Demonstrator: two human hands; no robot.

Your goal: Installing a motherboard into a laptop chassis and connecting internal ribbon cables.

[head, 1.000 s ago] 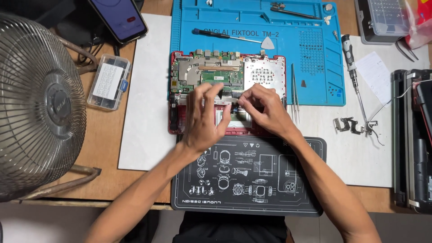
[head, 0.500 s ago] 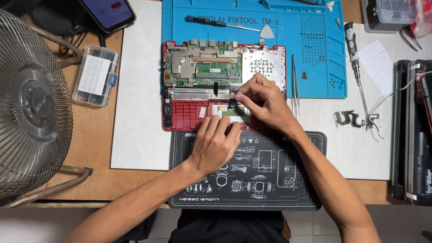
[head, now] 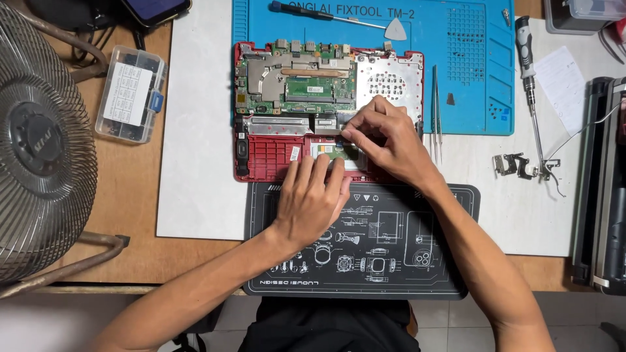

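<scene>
An opened red laptop base (head: 270,156) lies across a blue work mat (head: 469,78) and a black mat (head: 391,248), its green circuit board (head: 293,81) bare. My left hand (head: 312,199) rests flat on the laptop's near edge, fingers laid on the red frame, holding nothing. My right hand (head: 391,140) is over the middle of the laptop. Its thumb and forefinger pinch a small flat cable tab (head: 340,138) just below the silver bracket.
Tweezers (head: 435,111) lie right of the laptop. A screwdriver (head: 529,72), metal hinges (head: 515,164) and a paper slip sit further right, beside a black device (head: 606,182). A second screwdriver (head: 326,14) and white pick (head: 395,29) lie above. A fan (head: 39,143) and clear parts box (head: 130,94) stand left.
My left hand has drawn back from the middle of the laptop to its near edge. My right hand stays at the centre, fingers pinched closer together.
</scene>
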